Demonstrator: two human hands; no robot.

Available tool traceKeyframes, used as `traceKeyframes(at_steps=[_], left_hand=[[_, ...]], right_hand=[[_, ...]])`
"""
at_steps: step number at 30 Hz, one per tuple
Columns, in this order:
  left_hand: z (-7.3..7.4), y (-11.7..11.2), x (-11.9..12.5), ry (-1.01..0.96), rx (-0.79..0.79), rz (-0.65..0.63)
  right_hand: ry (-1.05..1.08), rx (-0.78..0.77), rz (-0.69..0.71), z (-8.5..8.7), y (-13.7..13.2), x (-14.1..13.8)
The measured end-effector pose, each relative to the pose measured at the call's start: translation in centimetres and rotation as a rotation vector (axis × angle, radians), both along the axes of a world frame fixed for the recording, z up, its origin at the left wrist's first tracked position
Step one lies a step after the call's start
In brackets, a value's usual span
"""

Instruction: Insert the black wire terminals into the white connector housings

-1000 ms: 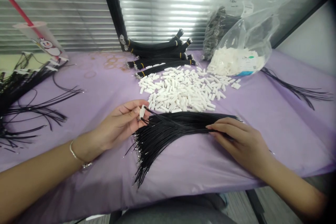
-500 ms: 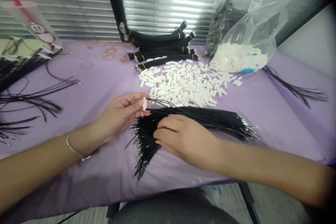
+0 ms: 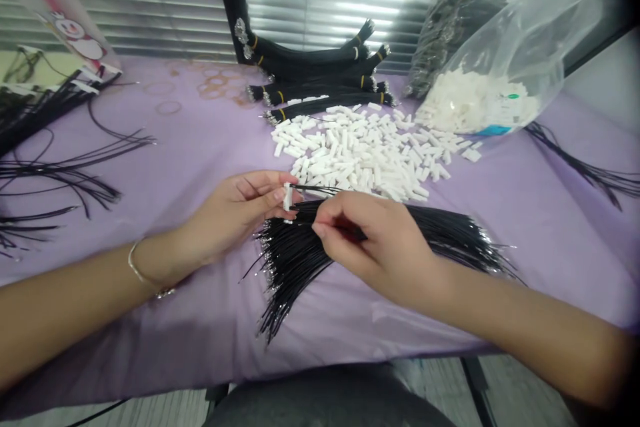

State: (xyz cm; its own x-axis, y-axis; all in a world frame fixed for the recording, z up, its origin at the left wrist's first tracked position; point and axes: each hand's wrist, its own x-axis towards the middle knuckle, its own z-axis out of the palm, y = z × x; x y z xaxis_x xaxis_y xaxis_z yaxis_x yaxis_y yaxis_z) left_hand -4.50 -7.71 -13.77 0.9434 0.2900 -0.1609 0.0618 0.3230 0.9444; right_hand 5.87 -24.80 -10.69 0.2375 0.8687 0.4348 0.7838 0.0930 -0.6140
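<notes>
My left hand [image 3: 235,213] pinches a small white plastic connector [image 3: 287,199] with a black wire or two running out of it to the right. My right hand [image 3: 380,243] is closed in a pinch on a black wire, just right of the connector, above a loose fan of black wires [image 3: 295,267] lying on the purple table cover [image 3: 200,320]. The wires have bare metal ends on both sides. A heap of white connectors [image 3: 360,153] lies just behind both hands.
Tied bundles of black wires [image 3: 315,73] lie at the back centre. A clear plastic bag [image 3: 505,47] with more white connectors stands back right. Finished wires [image 3: 60,167] spread at the left, a drink cup [image 3: 65,20] with a straw back left, loose wires [image 3: 590,170] far right.
My right hand moved left from the far end of the wire fan to its near end and closed on a wire by the connector. My left hand kept holding the connector.
</notes>
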Motion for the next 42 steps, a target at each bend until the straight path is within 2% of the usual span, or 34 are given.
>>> traceKeyframes(at_steps=[3,7,15,24,27,31,33,35,37,39,42], left_hand=[[-0.3,0.1,-0.2,-0.006,0.085,-0.042],[-0.4,0.2,-0.3,0.005,0.124,-0.055],[-0.2,0.1,-0.2,0.035,0.18,-0.065],[-0.5,0.2,-0.2,0.03,0.205,-0.077],[-0.5,0.2,-0.2,0.031,0.206,-0.079],[-0.4,0.1,0.1,0.033,0.156,-0.035],[-0.3,0.1,0.2,0.036,0.108,-0.01],[-0.1,0.0,0.3,0.053,0.075,0.006],[0.0,0.0,0.2,0.069,0.067,0.012],[0.1,-0.1,0.2,0.074,0.061,0.015],[0.1,-0.1,0.2,0.07,0.042,0.019]], right_hand=[[0.04,-0.019,-0.105,-0.2,0.4,0.8],[0.08,-0.048,-0.154,-0.9,0.9,1.5],[0.027,-0.033,-0.17,-1.5,1.2,1.6],[-0.146,0.024,-0.178,-2.4,1.6,1.1],[-0.207,0.024,-0.167,-2.1,1.6,1.1],[-0.408,0.086,-0.11,-1.0,1.0,0.6],[-0.442,0.099,0.018,-0.9,0.6,0.1],[-0.432,0.005,0.19,-1.3,0.6,-0.4],[-0.421,-0.097,0.292,-2.0,0.7,-0.7],[-0.357,-0.137,0.307,-2.5,0.9,-0.8],[-0.174,-0.121,0.296,-2.2,0.9,-0.6]])
